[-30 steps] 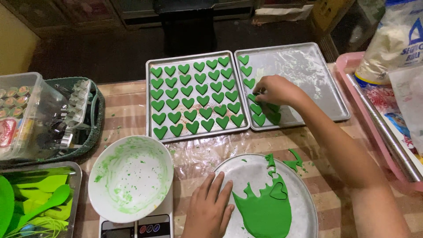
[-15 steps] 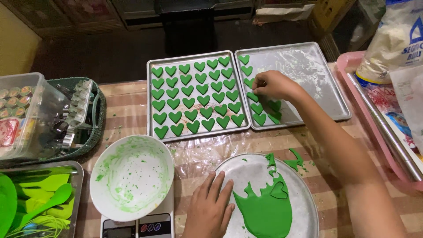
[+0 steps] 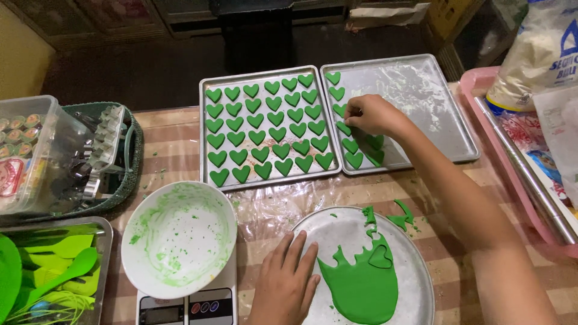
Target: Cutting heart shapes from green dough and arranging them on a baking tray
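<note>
The right hand (image 3: 368, 114) pinches closed over a green dough heart (image 3: 344, 127) on the right tray (image 3: 433, 102), with more hearts just below its fingers. The left hand (image 3: 288, 283) lies flat and spread on the round plate (image 3: 415, 283), touching the rolled green dough (image 3: 361, 283) to its right.

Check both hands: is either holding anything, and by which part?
The right hand has its fingertips pinched over the right baking tray; whatever they hold is hidden. The left hand rests flat, holding nothing.
</note>
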